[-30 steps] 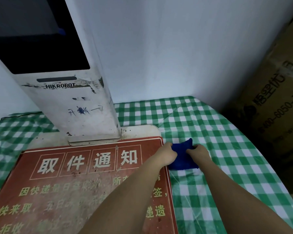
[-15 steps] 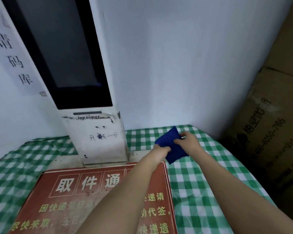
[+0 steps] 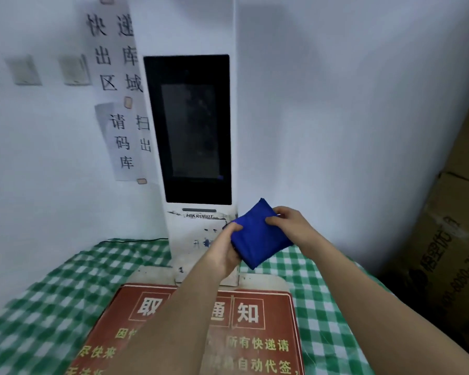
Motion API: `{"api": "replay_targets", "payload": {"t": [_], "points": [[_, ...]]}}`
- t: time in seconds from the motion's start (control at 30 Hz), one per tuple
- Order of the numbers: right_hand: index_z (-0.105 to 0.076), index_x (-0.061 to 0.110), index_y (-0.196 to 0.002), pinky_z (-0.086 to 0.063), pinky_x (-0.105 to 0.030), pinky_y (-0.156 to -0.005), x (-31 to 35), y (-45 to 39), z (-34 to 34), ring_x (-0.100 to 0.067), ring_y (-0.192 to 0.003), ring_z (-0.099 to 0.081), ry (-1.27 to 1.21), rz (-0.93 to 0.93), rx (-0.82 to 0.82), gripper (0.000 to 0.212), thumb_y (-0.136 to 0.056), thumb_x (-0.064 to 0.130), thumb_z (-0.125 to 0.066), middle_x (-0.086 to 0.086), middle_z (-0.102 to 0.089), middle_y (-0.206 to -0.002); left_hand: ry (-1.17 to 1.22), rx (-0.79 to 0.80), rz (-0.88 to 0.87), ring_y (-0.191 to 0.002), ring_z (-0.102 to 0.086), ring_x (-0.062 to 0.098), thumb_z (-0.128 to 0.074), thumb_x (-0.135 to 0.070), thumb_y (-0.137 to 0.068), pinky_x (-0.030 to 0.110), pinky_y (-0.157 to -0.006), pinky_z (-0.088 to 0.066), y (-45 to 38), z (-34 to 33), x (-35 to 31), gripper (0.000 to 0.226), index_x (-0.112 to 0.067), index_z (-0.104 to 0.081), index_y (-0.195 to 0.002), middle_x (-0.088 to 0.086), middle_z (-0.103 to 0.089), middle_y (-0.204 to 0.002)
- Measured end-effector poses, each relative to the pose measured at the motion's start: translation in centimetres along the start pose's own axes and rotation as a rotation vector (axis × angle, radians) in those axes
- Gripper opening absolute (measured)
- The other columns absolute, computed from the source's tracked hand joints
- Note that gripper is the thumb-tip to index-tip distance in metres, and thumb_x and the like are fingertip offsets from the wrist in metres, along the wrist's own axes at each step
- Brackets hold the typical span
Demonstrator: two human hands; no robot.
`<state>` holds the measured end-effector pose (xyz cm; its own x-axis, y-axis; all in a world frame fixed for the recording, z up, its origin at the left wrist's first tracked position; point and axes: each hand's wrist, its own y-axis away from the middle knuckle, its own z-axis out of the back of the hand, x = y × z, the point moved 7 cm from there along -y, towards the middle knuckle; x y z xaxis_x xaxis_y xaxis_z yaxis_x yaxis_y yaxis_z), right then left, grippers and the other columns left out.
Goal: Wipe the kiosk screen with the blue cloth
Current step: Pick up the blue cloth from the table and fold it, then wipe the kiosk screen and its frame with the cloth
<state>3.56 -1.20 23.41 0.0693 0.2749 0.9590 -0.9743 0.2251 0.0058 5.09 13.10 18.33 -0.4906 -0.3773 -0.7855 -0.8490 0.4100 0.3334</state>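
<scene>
two hands, one cloth, screen not yet touched

two forearms reach in from the near edge over a red notice board [image 3: 206,334] lying on a green checked tablecloth [image 3: 322,307]. the left hand [image 3: 225,250] pinches the near left edge of the folded blue cloth [image 3: 257,236], thumb on top, and the right hand [image 3: 290,226] is closed on its far right edge; both are clamped on it, probably to keep the folds as a flat pad. the cloth is held in the air, clear of the table, just below and right of the kiosk screen [image 3: 192,131] and not touching it. farther back the white kiosk [image 3: 198,228] stands upright on the table, its glass dark and faintly smudged. paper signs [image 3: 125,142] are taped to the pale wall at its left; cardboard boxes [image 3: 444,253] are stacked at the far right.
</scene>
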Motion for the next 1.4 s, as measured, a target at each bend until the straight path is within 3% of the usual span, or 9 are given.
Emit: {"api": "replay_targets", "payload": {"t": [0.17, 0.33, 0.47, 0.57, 0.73, 0.93, 1.13, 1.3, 1.4], "points": [[-0.059, 0.016, -0.098, -0.040, -0.027, -0.069, 2.7, 0.1, -3.7, -0.019, -0.084, -0.055, 0.408, 0.127, -0.244, 0.011, -0.089, 0.017, -0.052, 0.004, -0.056, -0.095, -0.306, -0.181, -0.133, -0.091, -0.062, 0.027, -0.049, -0.002, -0.092, 0.032, -0.067, -0.055, 1.4, 3.5, -4.0, 0.026, -0.008, -0.056, -0.117, 0.008, -0.065, -0.095], [-0.057, 0.016, -0.110, -0.040, -0.029, -0.060, 7.1, 2.8, -10.6, -0.024, -0.081, -0.058, 0.840, 0.373, -0.468, 0.020, -0.094, 0.023, -0.047, -0.002, -0.052, -0.108, -0.277, -0.194, -0.119, -0.079, -0.060, 0.024, -0.042, -0.003, -0.095, 0.033, -0.065, -0.053, 3.3, 6.9, -7.5, 0.016, -0.006, -0.053, -0.106, 0.008, -0.060, -0.082], [-0.062, 0.012, -0.094, -0.033, -0.028, -0.048, 9.7, 4.4, -17.8, -0.025, -0.071, -0.060, 1.022, 0.527, -0.454, 0.010, -0.088, 0.018, -0.057, -0.004, -0.056, -0.092, -0.240, -0.145, -0.079, -0.072, -0.059, 0.024, -0.041, -0.011, -0.095, 0.035, -0.067, -0.054, 5.2, 10.6, -10.0, 0.015, -0.006, -0.055, -0.094, 0.011, -0.060, -0.081], [-0.063, 0.011, -0.080, -0.025, -0.026, -0.041, 11.6, 5.3, -22.0, -0.023, -0.056, -0.057, 1.061, 0.581, -0.507, 0.008, -0.076, 0.014, -0.070, -0.004, -0.056, -0.078, -0.190, -0.108, -0.103, -0.070, -0.056, 0.026, -0.037, -0.014, -0.094, 0.038, -0.072, -0.051, 6.5, 13.3, -12.2, 0.022, -0.007, -0.054, -0.081, 0.011, -0.054, -0.076], [-0.060, 0.015, -0.113, -0.041, -0.031, -0.056, 13.2, 5.7, -26.3, -0.022, -0.087, -0.057, 1.062, 0.559, -0.512, 0.024, -0.092, 0.020, -0.050, -0.004, -0.057, -0.103, -0.064, -0.025, -0.044, -0.062, -0.049, 0.024, -0.036, -0.027, -0.087, 0.032, -0.056, -0.045, 8.1, 16.1, -14.8, 0.027, -0.009, -0.048, -0.072, 0.009, -0.048, -0.067], [-0.067, 0.015, -0.093, -0.035, -0.027, -0.040, 15.1, 6.3, -28.1, -0.021, -0.071, -0.056, 1.078, 0.685, -0.560, 0.016, -0.079, 0.022, -0.068, -0.002, -0.056, -0.083, -0.157, 0.005, -0.101, -0.070, -0.062, 0.023, -0.054, -0.030, -0.090, 0.031, -0.059, -0.052, 8.5, 17.2, -17.1, 0.025, -0.006, -0.061, -0.095, 0.010, -0.062, -0.080], [-0.058, 0.017, -0.112, -0.047, -0.038, -0.079, 17.1, 5.0, -27.3, -0.025, -0.105, -0.053, 0.955, 0.616, -0.574, 0.037, -0.080, 0.036, -0.060, -0.004, -0.050, -0.124, -0.206, 0.019, -0.134, -0.068, -0.061, 0.018, -0.048, -0.027, -0.093, 0.029, -0.055, -0.048, 8.9, 15.2, -19.5, 0.020, -0.014, -0.062, -0.089, 0.005, -0.064, -0.076], [-0.041, 0.016, -0.114, -0.038, -0.030, -0.051, 18.7, 2.5, -23.7, -0.024, -0.081, -0.058, 0.680, 0.468, -0.546, 0.039, -0.086, 0.038, -0.058, -0.004, -0.045, -0.114, -0.388, -0.010, -0.240, -0.077, -0.061, 0.022, -0.049, -0.027, -0.092, 0.036, -0.074, -0.054, 8.8, 11.0, -23.1, 0.018, -0.014, -0.062, -0.092, 0.008, -0.065, -0.088], [-0.042, 0.016, -0.111, -0.034, -0.028, -0.051, 20.9, 2.0, -21.7, -0.021, -0.083, -0.054, 0.739, 0.510, -0.621, 0.038, -0.087, 0.042, -0.056, -0.003, -0.047, -0.106, -0.490, -0.024, -0.325, -0.080, -0.060, 0.021, -0.050, -0.023, -0.092, 0.035, -0.075, -0.054, 8.5, 9.1, -25.2, 0.021, -0.011, -0.061, -0.106, 0.009, -0.064, -0.090]]}}
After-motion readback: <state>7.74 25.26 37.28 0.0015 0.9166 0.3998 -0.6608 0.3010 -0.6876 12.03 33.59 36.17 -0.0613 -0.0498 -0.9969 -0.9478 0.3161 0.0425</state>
